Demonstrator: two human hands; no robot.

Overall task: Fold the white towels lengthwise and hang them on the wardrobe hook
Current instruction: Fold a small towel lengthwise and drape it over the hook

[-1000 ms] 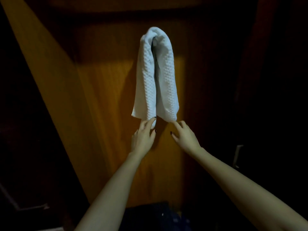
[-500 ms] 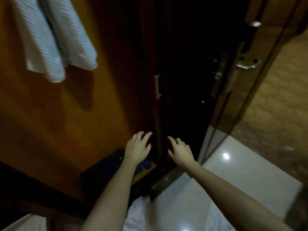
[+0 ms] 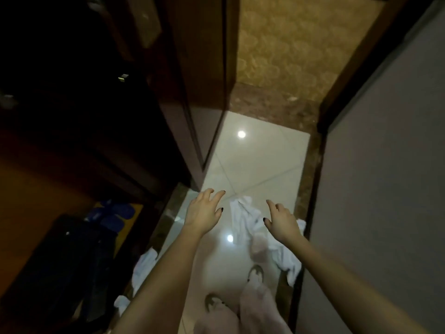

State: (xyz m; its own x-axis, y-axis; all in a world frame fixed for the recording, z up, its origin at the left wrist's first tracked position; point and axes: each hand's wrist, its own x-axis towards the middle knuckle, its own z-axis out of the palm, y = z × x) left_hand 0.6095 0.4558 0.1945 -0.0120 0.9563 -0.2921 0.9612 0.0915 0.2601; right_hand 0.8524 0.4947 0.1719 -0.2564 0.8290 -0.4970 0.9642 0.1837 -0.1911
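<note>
First towel hung and now out of shot, left hand (image 3: 203, 210) and right hand (image 3: 280, 221), both empty with fingers spread, reach down toward the next crumpled white towel (image 3: 240, 220), on the floor near the wardrobe (image 3: 183, 68).

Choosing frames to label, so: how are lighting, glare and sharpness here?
Head view: dim overall; the wardrobe at left is nearly black; two bright glare spots sit on the glossy floor tiles; the crumpled white towel is soft but readable; the left hand and right hand are fairly sharp; straight lines bend at the edges.
</note>
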